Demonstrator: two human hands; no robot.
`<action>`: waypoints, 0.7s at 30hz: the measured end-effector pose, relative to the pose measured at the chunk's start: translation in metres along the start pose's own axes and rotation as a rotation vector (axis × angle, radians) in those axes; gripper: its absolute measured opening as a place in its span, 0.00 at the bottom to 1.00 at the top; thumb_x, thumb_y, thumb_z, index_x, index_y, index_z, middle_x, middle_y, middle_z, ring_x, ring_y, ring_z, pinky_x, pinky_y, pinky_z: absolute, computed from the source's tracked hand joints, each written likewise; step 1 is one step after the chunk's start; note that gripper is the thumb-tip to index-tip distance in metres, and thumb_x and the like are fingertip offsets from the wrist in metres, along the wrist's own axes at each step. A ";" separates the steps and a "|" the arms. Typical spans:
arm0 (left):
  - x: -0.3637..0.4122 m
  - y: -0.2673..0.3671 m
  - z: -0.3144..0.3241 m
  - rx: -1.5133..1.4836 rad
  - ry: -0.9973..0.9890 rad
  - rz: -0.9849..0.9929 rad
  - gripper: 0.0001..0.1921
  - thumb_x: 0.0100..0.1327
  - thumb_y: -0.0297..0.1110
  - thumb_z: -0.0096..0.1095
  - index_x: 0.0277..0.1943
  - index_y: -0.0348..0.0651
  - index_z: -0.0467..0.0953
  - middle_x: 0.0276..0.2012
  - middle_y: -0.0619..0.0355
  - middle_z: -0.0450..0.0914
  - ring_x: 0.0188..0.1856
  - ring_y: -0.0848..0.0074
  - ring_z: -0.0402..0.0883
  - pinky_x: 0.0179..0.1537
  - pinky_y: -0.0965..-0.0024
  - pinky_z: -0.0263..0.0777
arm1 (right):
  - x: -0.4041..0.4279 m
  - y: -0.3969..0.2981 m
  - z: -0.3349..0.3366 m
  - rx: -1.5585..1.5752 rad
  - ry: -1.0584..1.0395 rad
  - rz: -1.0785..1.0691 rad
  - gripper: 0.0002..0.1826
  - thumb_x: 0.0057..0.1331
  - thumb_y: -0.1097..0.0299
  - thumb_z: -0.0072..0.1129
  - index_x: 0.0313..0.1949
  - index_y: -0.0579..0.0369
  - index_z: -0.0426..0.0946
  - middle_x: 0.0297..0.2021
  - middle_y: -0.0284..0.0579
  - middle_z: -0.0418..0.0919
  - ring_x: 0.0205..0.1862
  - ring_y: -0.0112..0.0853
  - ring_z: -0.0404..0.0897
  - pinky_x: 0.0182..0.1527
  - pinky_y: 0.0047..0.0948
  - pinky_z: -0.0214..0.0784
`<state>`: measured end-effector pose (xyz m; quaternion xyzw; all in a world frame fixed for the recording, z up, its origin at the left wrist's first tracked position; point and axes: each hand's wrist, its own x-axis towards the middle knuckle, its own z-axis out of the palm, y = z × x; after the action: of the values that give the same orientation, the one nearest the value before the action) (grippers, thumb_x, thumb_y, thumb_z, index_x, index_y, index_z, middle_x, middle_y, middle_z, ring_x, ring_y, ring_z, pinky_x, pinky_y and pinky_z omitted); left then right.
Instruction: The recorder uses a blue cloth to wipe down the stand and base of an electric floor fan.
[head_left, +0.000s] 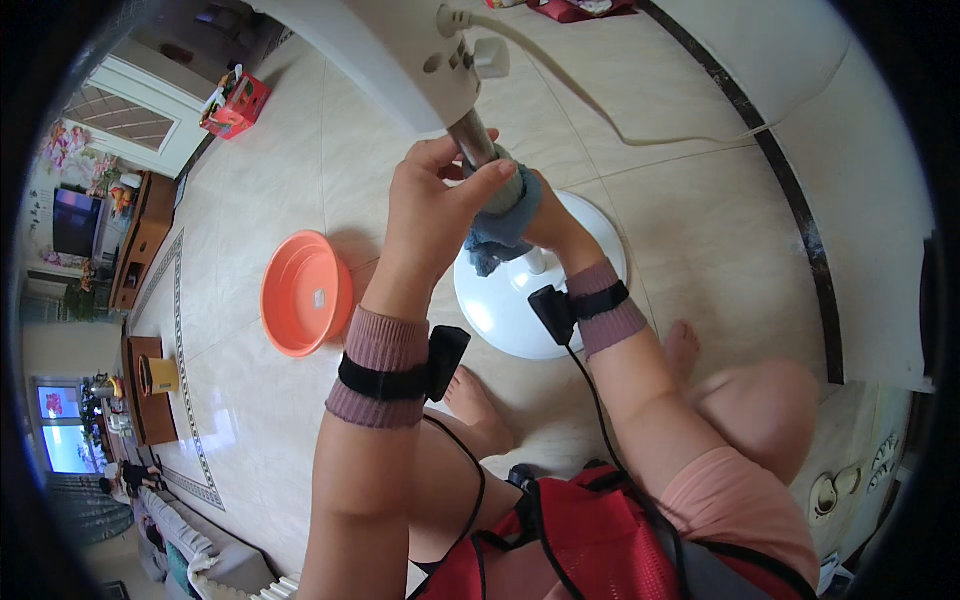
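Note:
Before me stands what looks like a pedestal fan, with a white control housing (397, 64), a metal pole (472, 136) and a round white base (487, 319). A grey collar (504, 196) sits on the pole below the housing. My left hand (431, 206) grips the collar's upper end, thumb across the front and fingers behind. A blue-grey cloth (499, 231) is wrapped round the collar's lower part and hangs down on one side. From the right, my right hand (556, 221) holds the cloth against it; its fingers are mostly hidden.
An orange plastic basin (274, 292) with a small pale item inside stands on the tiled floor at left. A white power cord (600, 124) runs from the housing toward the right wall. My bare feet (476, 409) are near the base. A red box (244, 105) stands farther off.

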<state>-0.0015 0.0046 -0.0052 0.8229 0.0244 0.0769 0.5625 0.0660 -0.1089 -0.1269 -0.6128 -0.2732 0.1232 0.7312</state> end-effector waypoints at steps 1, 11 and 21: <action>-0.001 0.002 0.001 0.010 -0.003 0.002 0.20 0.60 0.34 0.72 0.54 0.37 0.79 0.37 0.60 0.81 0.40 0.80 0.76 0.46 0.75 0.71 | 0.000 0.004 -0.002 0.005 -0.010 -0.025 0.20 0.50 0.64 0.70 0.40 0.60 0.76 0.30 0.41 0.82 0.31 0.25 0.79 0.34 0.28 0.75; -0.003 0.002 -0.002 0.107 0.004 0.019 0.19 0.60 0.34 0.71 0.52 0.38 0.80 0.36 0.60 0.81 0.39 0.81 0.76 0.43 0.75 0.72 | -0.030 0.078 -0.001 0.079 0.031 0.409 0.23 0.46 0.66 0.74 0.40 0.60 0.76 0.24 0.41 0.79 0.23 0.26 0.77 0.24 0.27 0.71; -0.003 0.001 -0.005 0.092 0.005 0.015 0.19 0.59 0.35 0.72 0.52 0.39 0.80 0.35 0.61 0.81 0.39 0.82 0.76 0.44 0.76 0.71 | -0.064 0.181 -0.004 -0.284 0.044 0.442 0.20 0.52 0.61 0.70 0.41 0.58 0.77 0.32 0.47 0.84 0.33 0.34 0.83 0.37 0.33 0.75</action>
<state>-0.0048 0.0083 -0.0029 0.8479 0.0230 0.0821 0.5233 0.0434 -0.1054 -0.3175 -0.7566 -0.1314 0.2269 0.5990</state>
